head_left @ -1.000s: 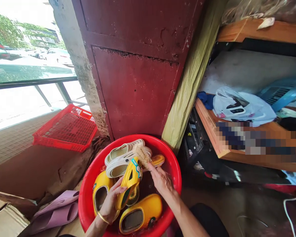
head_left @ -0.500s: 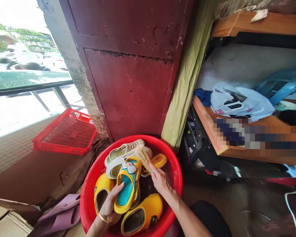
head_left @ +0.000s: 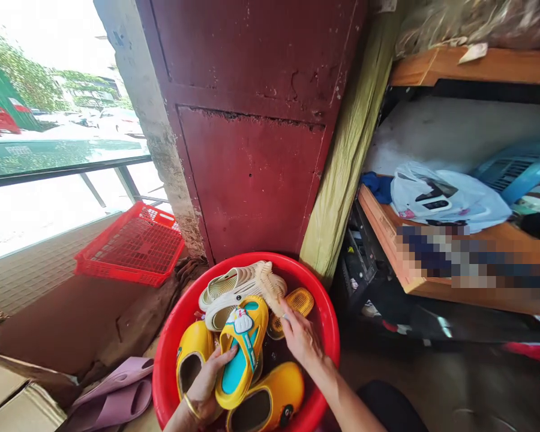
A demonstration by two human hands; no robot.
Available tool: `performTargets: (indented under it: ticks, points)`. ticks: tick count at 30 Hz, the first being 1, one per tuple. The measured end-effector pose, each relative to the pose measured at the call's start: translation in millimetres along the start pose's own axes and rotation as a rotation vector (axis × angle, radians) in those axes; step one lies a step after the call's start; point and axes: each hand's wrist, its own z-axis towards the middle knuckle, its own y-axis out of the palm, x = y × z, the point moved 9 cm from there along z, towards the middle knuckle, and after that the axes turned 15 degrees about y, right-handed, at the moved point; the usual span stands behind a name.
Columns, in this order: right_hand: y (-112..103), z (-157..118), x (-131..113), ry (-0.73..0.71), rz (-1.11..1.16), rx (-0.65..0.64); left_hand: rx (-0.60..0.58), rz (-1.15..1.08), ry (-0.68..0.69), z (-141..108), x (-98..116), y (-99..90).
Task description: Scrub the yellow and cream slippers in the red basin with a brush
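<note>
A round red basin [head_left: 180, 312] holds several shoes. My left hand [head_left: 209, 375] grips a yellow sandal [head_left: 239, 354] with a turquoise insole by its heel side, thumb on the insole. My right hand [head_left: 302, 336] is closed on the end of a pale scrubbing brush [head_left: 270, 288], which lies over the cream clogs [head_left: 229, 291] just beyond the sandal. Around them in the basin are a yellow clog [head_left: 193, 348] on the left, another yellow clog [head_left: 270, 396] near the front and a yellow sole [head_left: 300, 302] on the right.
Purple slippers [head_left: 121, 396] lie left of the basin, beside cardboard [head_left: 9, 384]. A red plastic crate [head_left: 132, 246] stands behind them. A maroon door [head_left: 252, 180] rises behind the basin. To the right, a wooden shelf [head_left: 414, 282] bears a white plastic bag [head_left: 450, 198].
The view has shifted, so everything sits slightly lower and further right. The sandal and the brush remain in my hands, with the sandal tilted a little more to the right.
</note>
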Motion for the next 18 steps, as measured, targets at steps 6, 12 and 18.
performTargets:
  ticks: [6,12,18]
  points:
    - [0.5,-13.5,-8.0,-0.081,-0.015,-0.007,-0.106,0.146,0.148,2.4,13.7,7.2]
    - [3.6,-2.3,8.9,-0.029,0.070,-0.097,-0.139,0.282,0.230,-1.3,23.0,9.6]
    - [-1.6,0.4,17.5,0.047,0.115,-0.088,0.053,0.168,0.230,5.8,28.2,-7.4]
